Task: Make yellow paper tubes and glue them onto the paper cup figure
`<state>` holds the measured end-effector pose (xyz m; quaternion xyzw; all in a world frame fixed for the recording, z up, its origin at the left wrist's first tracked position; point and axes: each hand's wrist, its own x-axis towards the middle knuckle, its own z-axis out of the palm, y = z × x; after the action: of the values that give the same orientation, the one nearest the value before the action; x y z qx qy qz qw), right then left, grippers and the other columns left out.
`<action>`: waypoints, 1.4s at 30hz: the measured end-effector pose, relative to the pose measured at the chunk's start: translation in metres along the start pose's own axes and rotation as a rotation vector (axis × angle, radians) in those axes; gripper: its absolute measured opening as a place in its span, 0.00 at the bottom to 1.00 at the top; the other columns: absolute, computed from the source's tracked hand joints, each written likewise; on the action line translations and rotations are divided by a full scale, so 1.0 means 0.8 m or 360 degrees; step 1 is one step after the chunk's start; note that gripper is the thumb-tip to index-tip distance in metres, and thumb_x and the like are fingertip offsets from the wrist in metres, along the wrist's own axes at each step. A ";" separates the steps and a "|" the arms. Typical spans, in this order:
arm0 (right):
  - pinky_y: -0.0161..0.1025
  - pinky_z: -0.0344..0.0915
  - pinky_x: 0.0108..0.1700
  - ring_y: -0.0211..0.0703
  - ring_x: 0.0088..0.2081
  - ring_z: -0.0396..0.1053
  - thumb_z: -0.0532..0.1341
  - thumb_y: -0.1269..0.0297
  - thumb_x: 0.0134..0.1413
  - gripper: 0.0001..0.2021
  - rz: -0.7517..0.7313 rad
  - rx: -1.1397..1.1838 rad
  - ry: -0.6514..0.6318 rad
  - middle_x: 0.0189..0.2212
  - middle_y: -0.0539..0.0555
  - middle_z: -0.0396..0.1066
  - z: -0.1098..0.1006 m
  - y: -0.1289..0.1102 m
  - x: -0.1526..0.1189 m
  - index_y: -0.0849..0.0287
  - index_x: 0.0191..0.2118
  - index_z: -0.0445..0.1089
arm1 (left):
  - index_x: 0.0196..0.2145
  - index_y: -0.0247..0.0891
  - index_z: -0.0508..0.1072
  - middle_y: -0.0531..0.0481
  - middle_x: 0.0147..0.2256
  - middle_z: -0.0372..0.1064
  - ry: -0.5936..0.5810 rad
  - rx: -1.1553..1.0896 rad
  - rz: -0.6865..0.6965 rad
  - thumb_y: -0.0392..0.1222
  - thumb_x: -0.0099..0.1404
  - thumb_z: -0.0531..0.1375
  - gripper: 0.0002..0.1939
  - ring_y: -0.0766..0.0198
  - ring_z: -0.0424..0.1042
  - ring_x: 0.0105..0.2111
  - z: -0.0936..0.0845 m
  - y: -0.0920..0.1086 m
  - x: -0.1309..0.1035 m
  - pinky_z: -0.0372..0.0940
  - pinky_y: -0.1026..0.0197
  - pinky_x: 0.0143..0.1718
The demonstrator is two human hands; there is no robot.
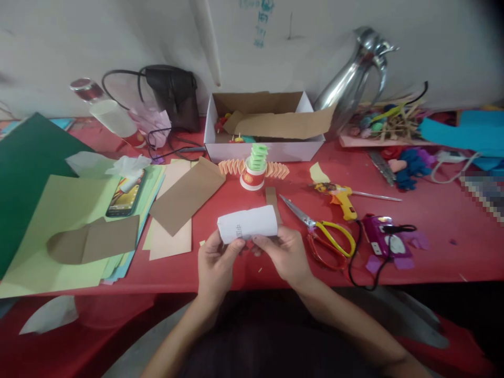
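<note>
A white paper roll (252,220) with printed characters lies crosswise between my hands, above the table's front edge. My left hand (219,257) grips its left end, and my right hand (284,254) grips the right end, thumbs on the near side. Beyond the roll stands a red and white paper cup (252,178), with a green folded paper strip (258,156) rising from it and orange folded paper strips (277,170) at its sides. Scissors (315,223) with red and yellow handles lie to the right of my right hand. A brown card strip (271,197) is partly hidden behind the roll.
A yellow glue gun (344,202) and a purple device (384,236) with a black cord lie right. Left are brown cardboard (189,197), coloured paper sheets (74,194) and a phone (126,197). An open white box (263,151) and a metal jug (346,79) stand behind.
</note>
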<state>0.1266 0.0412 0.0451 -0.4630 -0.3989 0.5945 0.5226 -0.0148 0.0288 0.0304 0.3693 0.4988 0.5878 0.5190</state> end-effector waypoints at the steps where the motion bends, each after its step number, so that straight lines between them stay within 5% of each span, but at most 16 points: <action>1: 0.40 0.73 0.28 0.41 0.22 0.73 0.71 0.56 0.49 0.10 0.0004 0.0002 0.0007 0.21 0.51 0.77 0.000 0.003 0.000 0.59 0.30 0.78 | 0.37 0.40 0.80 0.52 0.28 0.77 0.0030 -0.0049 -0.0013 0.42 0.58 0.70 0.08 0.68 0.72 0.27 0.003 -0.001 -0.001 0.68 0.66 0.30; 9: 0.41 0.76 0.36 0.42 0.29 0.77 0.72 0.58 0.48 0.10 0.0056 0.0061 -0.0039 0.28 0.51 0.81 -0.003 0.008 0.010 0.58 0.34 0.79 | 0.37 0.39 0.80 0.52 0.31 0.78 -0.0062 -0.0093 -0.0136 0.43 0.58 0.70 0.09 0.67 0.75 0.29 0.003 0.010 0.011 0.72 0.64 0.35; 20: 0.38 0.74 0.28 0.42 0.22 0.75 0.70 0.54 0.50 0.12 0.0033 -0.0060 0.0096 0.21 0.51 0.78 0.001 0.010 0.006 0.59 0.29 0.76 | 0.37 0.37 0.80 0.51 0.29 0.79 -0.0052 0.0008 -0.0106 0.42 0.60 0.69 0.09 0.66 0.75 0.26 -0.002 0.000 0.007 0.72 0.63 0.32; 26: 0.38 0.75 0.27 0.43 0.24 0.77 0.73 0.51 0.44 0.17 0.0300 0.0049 -0.0157 0.23 0.52 0.79 -0.012 0.005 0.016 0.60 0.32 0.77 | 0.37 0.37 0.81 0.50 0.32 0.79 -0.0152 0.0103 -0.0189 0.43 0.56 0.71 0.11 0.64 0.76 0.31 -0.016 0.014 0.018 0.73 0.62 0.36; 32: 0.30 0.67 0.17 0.37 0.17 0.72 0.72 0.51 0.46 0.17 0.0422 0.0061 -0.0182 0.17 0.49 0.74 -0.012 0.008 0.014 0.61 0.27 0.74 | 0.28 0.35 0.80 0.58 0.12 0.62 -0.0053 0.0371 -0.0333 0.44 0.55 0.71 0.09 0.74 0.56 0.12 -0.028 0.012 0.021 0.53 0.71 0.14; 36: 0.32 0.72 0.24 0.39 0.23 0.76 0.72 0.54 0.48 0.14 0.0265 0.0074 -0.0125 0.22 0.50 0.78 -0.006 0.009 0.011 0.60 0.33 0.77 | 0.33 0.36 0.81 0.50 0.24 0.76 -0.0116 0.0009 -0.0335 0.46 0.54 0.71 0.12 0.65 0.73 0.23 -0.020 0.010 0.020 0.70 0.64 0.28; 42: 0.39 0.77 0.34 0.42 0.28 0.78 0.71 0.54 0.51 0.12 0.0082 0.0184 -0.0167 0.26 0.53 0.80 0.000 0.011 0.007 0.59 0.34 0.79 | 0.36 0.39 0.82 0.49 0.33 0.81 -0.0056 -0.0111 -0.0120 0.42 0.57 0.70 0.09 0.62 0.77 0.31 -0.009 0.003 0.010 0.73 0.60 0.39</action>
<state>0.1246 0.0458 0.0360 -0.4103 -0.3786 0.6533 0.5114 -0.0235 0.0354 0.0307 0.3422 0.4823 0.5782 0.5621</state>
